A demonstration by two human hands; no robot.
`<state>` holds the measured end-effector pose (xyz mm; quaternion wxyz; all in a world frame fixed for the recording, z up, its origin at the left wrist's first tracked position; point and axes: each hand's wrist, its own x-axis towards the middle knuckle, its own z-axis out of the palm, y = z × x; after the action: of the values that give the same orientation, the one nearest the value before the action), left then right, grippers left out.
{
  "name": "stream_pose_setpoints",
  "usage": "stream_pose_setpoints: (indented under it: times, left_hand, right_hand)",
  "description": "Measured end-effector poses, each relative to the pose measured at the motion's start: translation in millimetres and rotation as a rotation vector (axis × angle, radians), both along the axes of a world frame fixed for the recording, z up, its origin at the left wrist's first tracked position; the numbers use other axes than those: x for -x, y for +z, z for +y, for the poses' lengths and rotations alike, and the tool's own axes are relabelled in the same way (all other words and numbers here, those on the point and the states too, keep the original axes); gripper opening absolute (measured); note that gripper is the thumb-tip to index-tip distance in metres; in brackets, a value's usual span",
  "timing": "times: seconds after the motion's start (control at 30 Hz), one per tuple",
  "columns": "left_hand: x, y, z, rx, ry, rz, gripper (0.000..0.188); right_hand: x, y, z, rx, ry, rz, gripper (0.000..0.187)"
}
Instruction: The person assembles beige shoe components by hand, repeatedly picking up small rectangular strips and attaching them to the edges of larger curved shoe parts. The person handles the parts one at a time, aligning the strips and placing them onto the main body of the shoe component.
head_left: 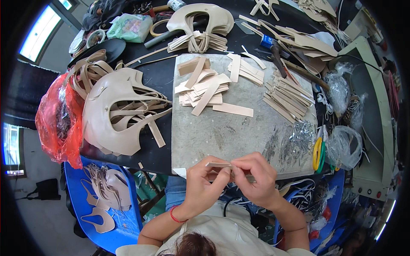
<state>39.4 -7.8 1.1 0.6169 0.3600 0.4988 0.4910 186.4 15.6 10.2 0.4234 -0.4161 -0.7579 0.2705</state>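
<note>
Beige and thin, a strip (217, 164) was pinched by the left hand (204, 180) and right hand (259, 177) at the board's (209, 138) near edge, seemingly demanding light, even pressure.

The fisheye head view looks steeply down from close above and behind the fingers (248, 162), facing the grey slab (230, 133) beyond.

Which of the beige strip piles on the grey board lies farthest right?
The slanted bundle just above the small metal pieces; the large jumbled pile and the smaller one beside it lie further left.
</note>
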Motion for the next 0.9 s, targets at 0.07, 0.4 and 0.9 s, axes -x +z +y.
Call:
stream_pose_setpoints:
  times: [0.07, 0.4, 0.9]
  left_hand:
    - [-0.2, -2.4, -0.4, 0.019, 0.008, -0.116, 0.008]
    - [0.4, 1.1, 0.0, -0.001, -0.021, -0.148, 0.009]
    - [15.3, 8.5, 23.3, -0.103, 0.025, -0.097, 0.005]
  right_hand:
    - [1.8, -1.4, -2.3, 0.145, -0.037, 0.081, 0.017]
    - [3.0, 0.1, -2.1, 0.412, -0.088, 0.409, 0.012]
    - [-127.0, 5.1, -33.6, 0.048, -0.573, -0.782, 0.014]
